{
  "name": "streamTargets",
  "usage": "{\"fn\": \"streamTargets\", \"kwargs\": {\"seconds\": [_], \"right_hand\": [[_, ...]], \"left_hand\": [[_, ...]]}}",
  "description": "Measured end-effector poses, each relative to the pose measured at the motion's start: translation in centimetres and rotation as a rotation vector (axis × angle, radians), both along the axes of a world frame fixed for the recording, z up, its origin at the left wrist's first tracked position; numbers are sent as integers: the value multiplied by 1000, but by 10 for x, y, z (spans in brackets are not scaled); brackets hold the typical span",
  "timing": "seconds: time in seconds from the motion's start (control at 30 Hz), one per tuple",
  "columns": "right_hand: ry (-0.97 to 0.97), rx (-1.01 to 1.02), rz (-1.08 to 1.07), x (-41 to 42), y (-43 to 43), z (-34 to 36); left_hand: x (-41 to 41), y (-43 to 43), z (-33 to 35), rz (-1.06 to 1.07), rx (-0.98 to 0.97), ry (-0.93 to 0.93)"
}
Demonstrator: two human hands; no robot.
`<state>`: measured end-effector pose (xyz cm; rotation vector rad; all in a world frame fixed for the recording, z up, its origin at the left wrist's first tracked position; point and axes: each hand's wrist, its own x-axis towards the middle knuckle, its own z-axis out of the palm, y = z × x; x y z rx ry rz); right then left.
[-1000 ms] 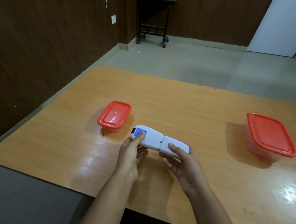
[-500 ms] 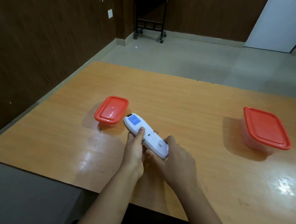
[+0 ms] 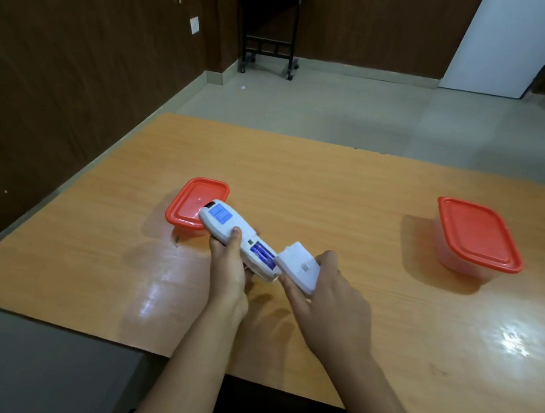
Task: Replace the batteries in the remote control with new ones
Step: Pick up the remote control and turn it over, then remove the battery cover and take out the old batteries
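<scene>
Centre of frame, just above the wooden table (image 3: 300, 182): left hand (image 3: 228, 268) is gripping the white remote control (image 3: 228, 232) around its middle, back side up, thumb resting on top. Remote is pointing toward upper left, its tip overlapping the small red-lidded container (image 3: 191, 202) in the picture; cannot tell whether they are touching.

Right hand (image 3: 332, 298) is holding the detached battery cover (image 3: 298, 265) between thumb and fingers, just beside the lower end of the remote. Compartment is lying open; two blue batteries (image 3: 263, 255) are showing inside, still seated.

Larger red-lidded container (image 3: 478, 236) is sitting well apart at right of frame, lid on. Contents of both containers are hidden.

Risks, as judged:
- Cover is being pinched at its edges only; a loosening of the grip is likely to be dropping it onto the table or off the near edge.
- Remote is tilting with its open end lower; batteries could be sliding out uncontrolled once pried.
- Both hands are occupied, so the cover needs setting down before batteries are being pulled.
- Mixing old and new cells is possible if containers are confused.
</scene>
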<state>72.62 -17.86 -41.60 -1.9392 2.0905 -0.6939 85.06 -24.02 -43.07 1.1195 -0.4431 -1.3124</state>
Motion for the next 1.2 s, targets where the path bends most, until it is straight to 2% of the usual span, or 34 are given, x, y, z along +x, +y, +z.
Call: {"fn": "streamTargets", "kwargs": {"seconds": [0.07,0.13,0.27,0.47,0.83,0.93,1.07,1.13,1.2], "right_hand": [[-50,15,-54,-14,-4,-2],[-105,33,-136,-35,-18,-10],[-134,-3,-301,-78,-44,-28],[8,-18,-460,-102,-60,-47],[112,-31,-506,-108,-63,-59],[27,-164,-389,-90,-64,-47],[-219,-347,8,-34,-48,-32],[-250,-348,198,-7,-36,-28],[-178,-346,312,10,-30,-29]], "left_hand": [[6,-2,2,-22,13,141],[8,0,3,-60,41,205],[6,2,2,-119,81,189],[1,8,4,-248,99,189],[4,18,10,-342,121,158],[3,17,11,-337,145,164],[1,12,7,-352,186,217],[-1,13,6,-370,213,262],[-2,15,6,-395,230,318]]}}
